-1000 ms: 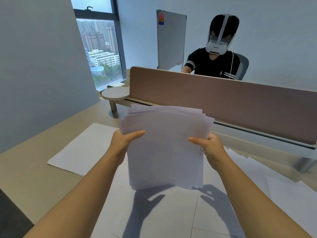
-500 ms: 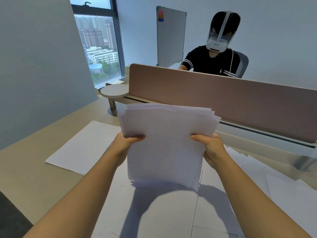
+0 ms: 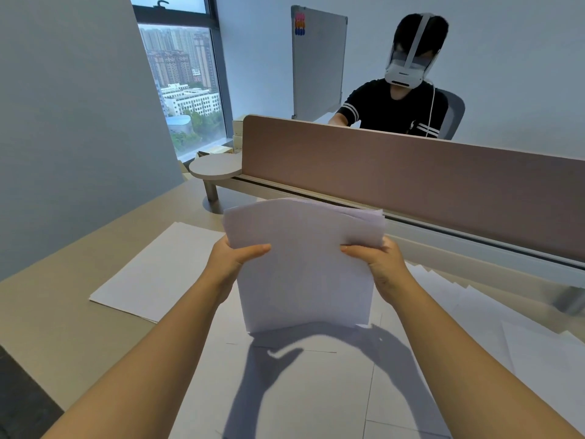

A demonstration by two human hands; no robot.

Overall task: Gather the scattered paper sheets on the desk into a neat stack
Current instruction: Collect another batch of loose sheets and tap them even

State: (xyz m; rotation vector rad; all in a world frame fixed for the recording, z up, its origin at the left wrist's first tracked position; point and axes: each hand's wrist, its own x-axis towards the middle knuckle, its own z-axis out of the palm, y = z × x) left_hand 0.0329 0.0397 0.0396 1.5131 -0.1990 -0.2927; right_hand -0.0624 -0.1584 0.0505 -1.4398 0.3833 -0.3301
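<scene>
Head view: The left hand point(image 3: 232, 261) and the right hand point(image 3: 378, 264) hold a stack of paper sheets point(image 3: 304, 267) upright between them. Each grip is clenched on a side edge of the stack, thumb across the near face, remaining fingers hidden behind the paper. The lower edge of the stack rests on the loose sheets point(image 3: 300, 391) that cover the tabletop point(image 3: 63, 312) directly below the grips. The upper edges of the stack are uneven and fan slightly toward the right grip.

To the left of the left grip, a single sheet point(image 3: 158, 274) lies flat on the tabletop, apart from the stack. To the right of the right grip, further overlapping sheets point(image 3: 474, 312) lie flat.

Beyond the grips stands a brown divider panel point(image 3: 411, 182). Behind the panel sits a second person point(image 3: 395, 109) in a dark shirt wearing a white headset. A whiteboard point(image 3: 318, 61) stands to that person's left side of the view.
</scene>
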